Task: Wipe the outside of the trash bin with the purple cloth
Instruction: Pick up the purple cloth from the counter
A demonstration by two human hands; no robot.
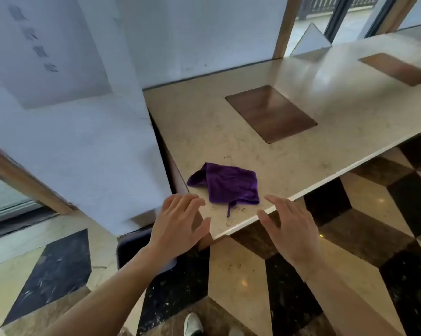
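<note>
Step as I read it: reach for cloth (226, 184), not yet picked up. Cloth lies crumpled on counter (301, 146) near front edge, between my hands. Left hand (177, 224) and right hand (289, 229) both spread, empty, just short of cloth. Dark bin (129, 251) on floor under left arm, mostly hidden. Next: I pinch cloth, bunch it, bring down to bin wall.
</note>
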